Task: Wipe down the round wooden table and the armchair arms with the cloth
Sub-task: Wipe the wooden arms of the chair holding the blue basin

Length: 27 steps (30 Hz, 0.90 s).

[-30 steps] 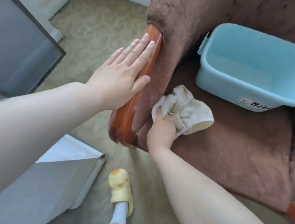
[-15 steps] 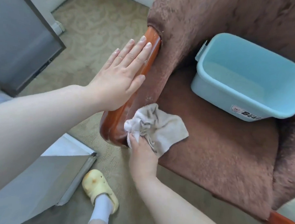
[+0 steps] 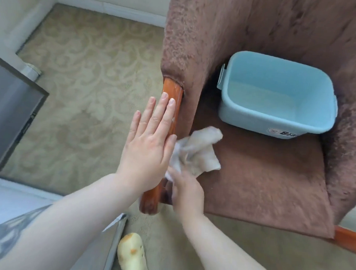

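The brown plush armchair [image 3: 258,191] fills the right of the head view. Its glossy wooden left arm [image 3: 173,96] runs toward me along the seat's left edge. My left hand [image 3: 150,141] lies flat on top of that arm, fingers straight and together, holding nothing. My right hand [image 3: 188,192] grips a crumpled off-white cloth [image 3: 198,154] and presses it against the inner side of the arm, just right of my left hand. The arm's rounded front end [image 3: 148,205] shows below my left wrist. The round table is out of view.
A light blue plastic tub [image 3: 276,102] sits on the seat at the back right. Patterned beige carpet [image 3: 89,86] lies to the left. A dark-framed grey panel [image 3: 10,115] stands far left. My yellow slipper [image 3: 132,255] is beside a grey sheet [image 3: 115,240].
My right hand has carried the cloth from the seat up against the inner side of the wooden arm, close to my left hand. The view has tilted back, showing more floor and chair back.
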Available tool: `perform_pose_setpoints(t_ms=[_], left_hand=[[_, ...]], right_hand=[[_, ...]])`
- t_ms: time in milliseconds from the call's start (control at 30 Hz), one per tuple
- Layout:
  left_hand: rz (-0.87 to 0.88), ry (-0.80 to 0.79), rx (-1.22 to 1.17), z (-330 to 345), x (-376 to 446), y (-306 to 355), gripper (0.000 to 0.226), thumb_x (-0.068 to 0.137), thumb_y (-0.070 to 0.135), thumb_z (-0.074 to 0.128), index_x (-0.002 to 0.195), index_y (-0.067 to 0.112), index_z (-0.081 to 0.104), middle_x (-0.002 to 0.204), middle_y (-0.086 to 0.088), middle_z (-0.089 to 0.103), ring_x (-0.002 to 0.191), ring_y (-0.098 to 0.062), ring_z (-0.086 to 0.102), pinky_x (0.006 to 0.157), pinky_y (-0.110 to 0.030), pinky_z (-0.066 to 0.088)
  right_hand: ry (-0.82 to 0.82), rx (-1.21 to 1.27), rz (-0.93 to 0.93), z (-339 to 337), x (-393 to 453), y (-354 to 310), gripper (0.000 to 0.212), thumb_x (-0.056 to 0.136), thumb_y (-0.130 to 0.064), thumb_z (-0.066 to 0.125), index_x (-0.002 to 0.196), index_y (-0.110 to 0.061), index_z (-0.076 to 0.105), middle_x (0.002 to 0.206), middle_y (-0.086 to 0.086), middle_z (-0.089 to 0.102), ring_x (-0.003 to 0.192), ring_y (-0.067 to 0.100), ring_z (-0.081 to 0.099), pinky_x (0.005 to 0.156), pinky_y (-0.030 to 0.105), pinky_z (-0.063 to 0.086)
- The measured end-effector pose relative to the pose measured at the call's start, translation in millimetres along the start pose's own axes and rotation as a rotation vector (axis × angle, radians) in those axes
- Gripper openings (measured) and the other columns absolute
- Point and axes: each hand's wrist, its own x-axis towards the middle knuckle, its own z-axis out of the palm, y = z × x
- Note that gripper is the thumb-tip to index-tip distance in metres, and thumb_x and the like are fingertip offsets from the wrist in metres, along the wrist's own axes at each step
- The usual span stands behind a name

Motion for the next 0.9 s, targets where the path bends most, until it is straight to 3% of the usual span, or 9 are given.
perform_pose_setpoints(t_ms=[100, 167, 300, 333, 433, 600, 700, 767, 900], left_hand=[[0.043, 0.021, -0.04, 3, -2, 1, 0.06, 0.096, 0.03, 0.025, 0.153, 0.021, 0.007, 0.158, 0.012, -0.004, 0.147, -0.008, -0.008, 0.119, -0.03, -0.006], [0.033, 0.013, -0.077, 2, -2, 1, 0.06, 0.096, 0.029, 0.025, 0.153, 0.021, 0.008, 0.158, 0.011, -0.003, 0.147, -0.009, -0.007, 0.12, -0.032, -0.004], [0.006, 0.025, -0.095, 4, -1, 0, 0.06, 0.097, 0.029, 0.025, 0.153, 0.021, 0.007, 0.158, 0.012, -0.004, 0.147, -0.01, -0.007, 0.119, -0.03, -0.006], [0.005, 0.021, -0.095, 4, 0, -1, 0.06, 0.097, 0.03, 0.025, 0.153, 0.021, 0.007, 0.158, 0.012, -0.004, 0.147, -0.009, -0.007, 0.119, -0.03, -0.006], [0.034, 0.001, -0.107, 3, 0, -1, 0.06, 0.096, 0.034, 0.023, 0.153, 0.022, 0.008, 0.158, 0.012, -0.003, 0.147, -0.008, -0.007, 0.119, -0.03, -0.005], [0.15, -0.031, -0.236, -10, 15, -22, 0.058, 0.097, 0.039, 0.024, 0.152, 0.023, 0.015, 0.158, 0.014, 0.002, 0.148, -0.009, -0.007, 0.119, -0.032, -0.005], [0.154, 0.059, -0.229, -35, 63, -33, 0.055, 0.1, 0.033, 0.029, 0.152, 0.018, 0.018, 0.159, 0.005, 0.004, 0.149, -0.018, -0.004, 0.12, -0.039, 0.001], [0.095, 0.022, -0.29, -49, 107, -28, 0.055, 0.101, 0.028, 0.03, 0.152, 0.018, 0.015, 0.161, 0.0, 0.003, 0.149, -0.02, -0.005, 0.12, -0.036, 0.0], [-0.022, -0.174, -0.577, -65, 165, -5, 0.058, 0.099, 0.019, 0.038, 0.152, 0.024, 0.014, 0.161, 0.003, -0.008, 0.148, -0.012, -0.003, 0.121, -0.034, 0.004]], right_hand=[[-0.02, -0.284, 0.023, 10, -36, 17, 0.038, 0.079, -0.013, 0.068, 0.106, -0.04, 0.065, 0.095, -0.012, 0.064, 0.082, 0.011, 0.064, 0.056, 0.022, 0.043], [0.063, -0.2, 0.222, -6, -27, 14, 0.041, 0.086, -0.016, 0.057, 0.114, -0.046, 0.061, 0.1, -0.011, 0.067, 0.087, 0.016, 0.063, 0.06, 0.026, 0.043], [0.734, 0.4, 0.712, -59, 29, -9, 0.052, 0.091, -0.013, 0.041, 0.125, -0.05, 0.053, 0.115, -0.006, 0.069, 0.092, 0.021, 0.062, 0.072, 0.026, 0.038], [0.742, 0.436, 0.677, -57, 45, -20, 0.054, 0.092, -0.011, 0.041, 0.13, -0.048, 0.051, 0.121, -0.006, 0.066, 0.099, 0.021, 0.061, 0.077, 0.026, 0.039], [0.421, 0.402, 0.386, -27, 50, -50, 0.047, 0.097, -0.014, 0.047, 0.137, -0.04, 0.048, 0.128, -0.004, 0.063, 0.113, 0.017, 0.059, 0.089, 0.023, 0.042], [-0.148, 0.391, 0.245, -56, -20, -13, 0.048, 0.091, -0.011, 0.046, 0.118, -0.048, 0.062, 0.118, -0.008, 0.069, 0.111, 0.012, 0.061, 0.091, 0.024, 0.048], [0.203, 0.845, 0.361, -117, -19, -18, 0.045, 0.091, 0.0, 0.049, 0.102, -0.038, 0.069, 0.112, -0.016, 0.07, 0.109, 0.001, 0.062, 0.091, 0.015, 0.048], [0.441, 0.898, 0.274, -146, 23, -39, 0.037, 0.095, -0.004, 0.048, 0.106, -0.034, 0.066, 0.113, -0.017, 0.067, 0.11, -0.002, 0.059, 0.096, 0.018, 0.045], [0.496, 0.516, 0.006, -123, 83, -116, 0.038, 0.093, -0.007, 0.051, 0.126, -0.023, 0.059, 0.141, 0.006, 0.049, 0.131, 0.021, 0.043, 0.11, 0.039, 0.035]])
